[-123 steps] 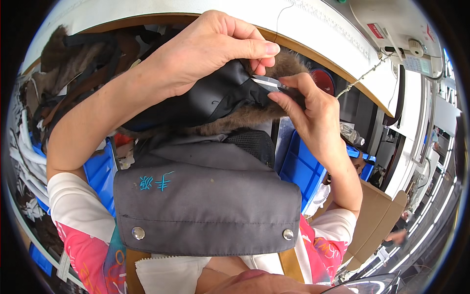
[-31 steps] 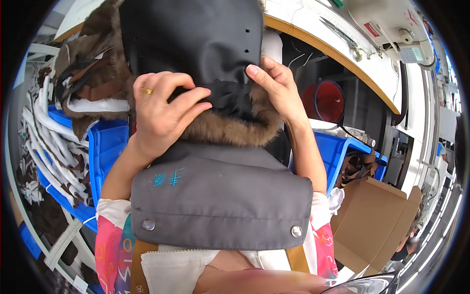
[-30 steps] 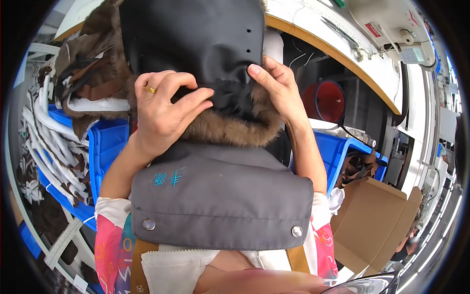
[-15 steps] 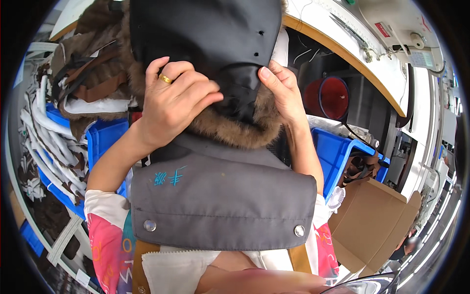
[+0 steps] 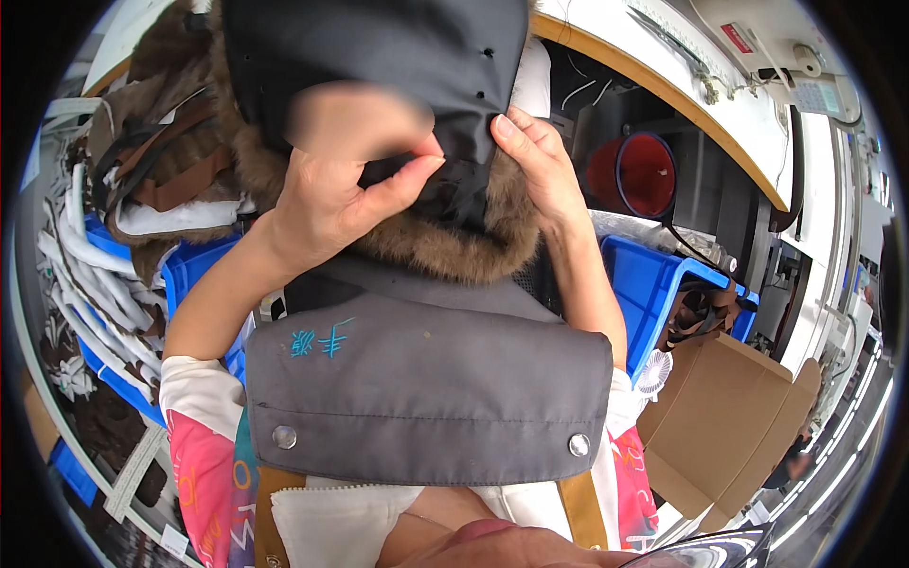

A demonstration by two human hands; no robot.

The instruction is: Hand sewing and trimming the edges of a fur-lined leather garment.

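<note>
A smooth black leather-like piece with brown fur along its edge (image 5: 379, 38) lies in front of me, with small holes at its right side. My right hand (image 5: 544, 170) grips its right edge, the thumb on the black face and the fingers behind at the fur. Over the middle of the piece is my left hand (image 5: 331, 194), its thumb and forefinger drawn together in a pinch. The upper part of that hand is smeared, and I cannot make out what, if anything, lies between the fingertips. The brown fur (image 5: 445, 256) curves below both hands.
Left are brown fur pieces with straps (image 5: 180, 170), white strips (image 5: 76, 265) and blue crates (image 5: 194, 270). Right are a red round container (image 5: 649, 175), a blue bin (image 5: 644, 275) of brown strips, an open cardboard box (image 5: 724, 417) and a white table (image 5: 720, 104) with a machine (image 5: 805, 85).
The left hand has turned, its thumb and forefinger now pinched near the same spot. My right hand keeps its grip on the edge. The whole view has shifted slightly.
</note>
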